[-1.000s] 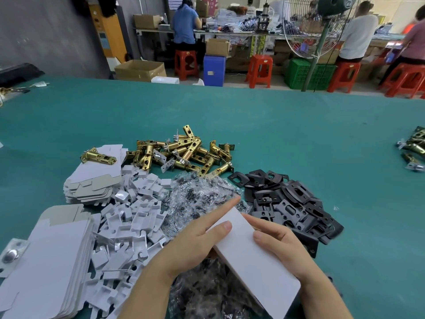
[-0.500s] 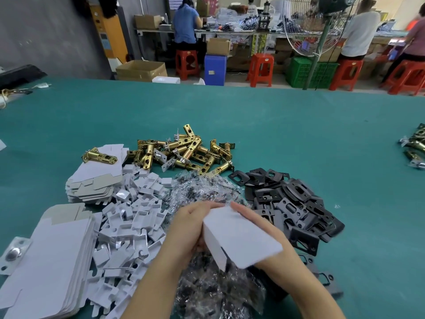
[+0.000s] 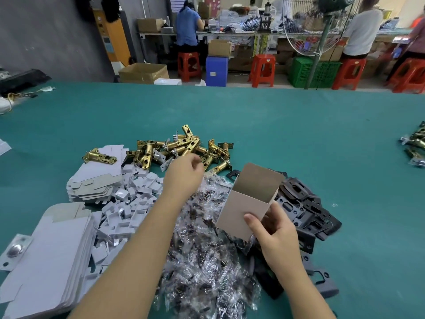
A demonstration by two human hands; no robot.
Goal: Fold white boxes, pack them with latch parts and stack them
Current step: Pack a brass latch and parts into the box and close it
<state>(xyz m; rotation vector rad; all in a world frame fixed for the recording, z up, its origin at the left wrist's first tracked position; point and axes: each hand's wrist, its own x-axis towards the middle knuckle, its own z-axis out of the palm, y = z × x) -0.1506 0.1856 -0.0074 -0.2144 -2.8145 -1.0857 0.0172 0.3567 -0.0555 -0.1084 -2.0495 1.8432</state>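
Note:
My right hand (image 3: 274,233) grips a folded white box (image 3: 243,210) by its lower corner, with the open end tilted up and away from me and the brown inside showing. My left hand (image 3: 184,173) hovers at the near edge of the pile of brass latch bolts (image 3: 181,149), fingers loosely curled and holding nothing. Under my forearms lies a heap of small clear bags of screws (image 3: 202,261). Black strike plates (image 3: 303,206) are piled behind and to the right of the box.
Flat white box blanks (image 3: 43,259) are stacked at the near left, with a second stack (image 3: 96,180) further back that has one brass latch on top. Small white card inserts (image 3: 128,208) lie between them. More latches (image 3: 416,146) sit at the right edge of the green table (image 3: 299,134).
The flat blank has been opened into a box. My left hand has let go of it and moved forward to the brass latches. My right hand now holds the box alone.

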